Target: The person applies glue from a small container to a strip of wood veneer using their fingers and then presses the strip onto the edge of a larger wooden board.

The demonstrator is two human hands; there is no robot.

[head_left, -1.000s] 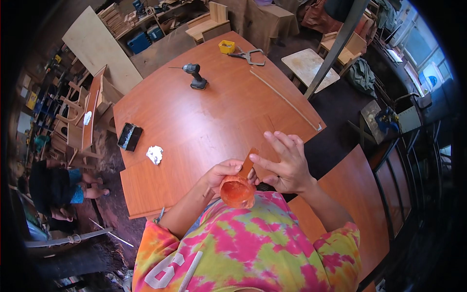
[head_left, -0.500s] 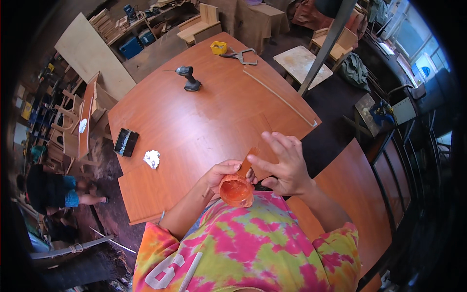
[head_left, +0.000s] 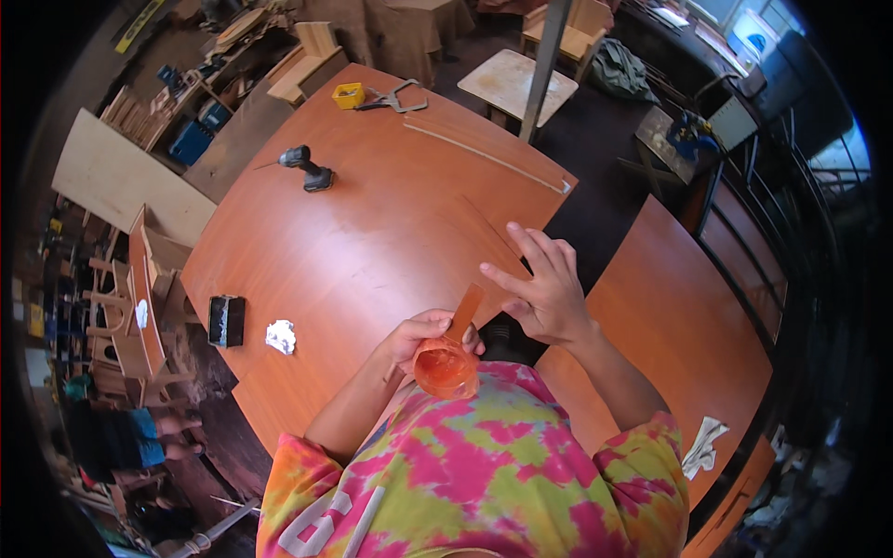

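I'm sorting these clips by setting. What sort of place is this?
Most likely a woodworking or furniture workshop: a cordless drill and clamp lie on a large wooden tabletop, with plywood sheets and unfinished wooden chair parts stacked around it.

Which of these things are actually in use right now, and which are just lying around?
In use: orange cup in the left hand; flat wooden stick standing in it; right hand open beside it.

Lying about: cordless drill, yellow tape measure, clamp, black block, crumpled paper.
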